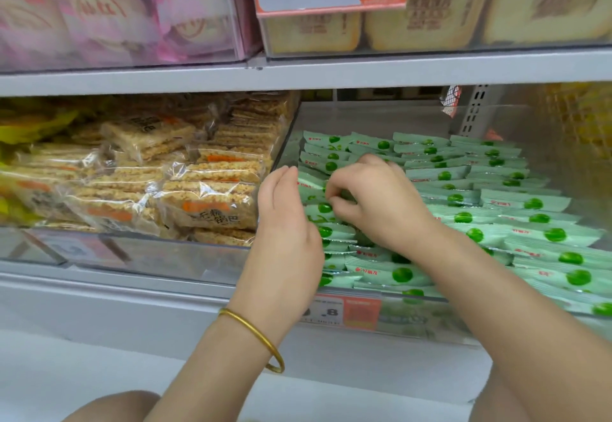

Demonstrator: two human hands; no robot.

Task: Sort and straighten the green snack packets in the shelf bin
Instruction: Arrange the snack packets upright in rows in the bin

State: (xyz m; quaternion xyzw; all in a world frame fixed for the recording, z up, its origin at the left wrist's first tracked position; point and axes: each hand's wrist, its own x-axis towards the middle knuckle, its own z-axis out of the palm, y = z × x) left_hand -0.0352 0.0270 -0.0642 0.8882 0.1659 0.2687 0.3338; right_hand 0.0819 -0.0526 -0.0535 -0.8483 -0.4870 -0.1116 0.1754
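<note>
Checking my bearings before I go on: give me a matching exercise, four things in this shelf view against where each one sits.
1 gold metal bangle
2 pale green snack packets
3 clear-wrapped tan rice crackers
4 pink wrapped cakes

a top row, left
b bottom row, left
c on the left wrist
d bottom row, right

Pairs: 1-c, 2-d, 3-b, 4-a.

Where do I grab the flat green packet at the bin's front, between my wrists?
Pinch the green packet by its crimped left end, coming from above: it lies flat, wedged among neighbours, and the bin's clear front wall blocks a level approach.
</note>
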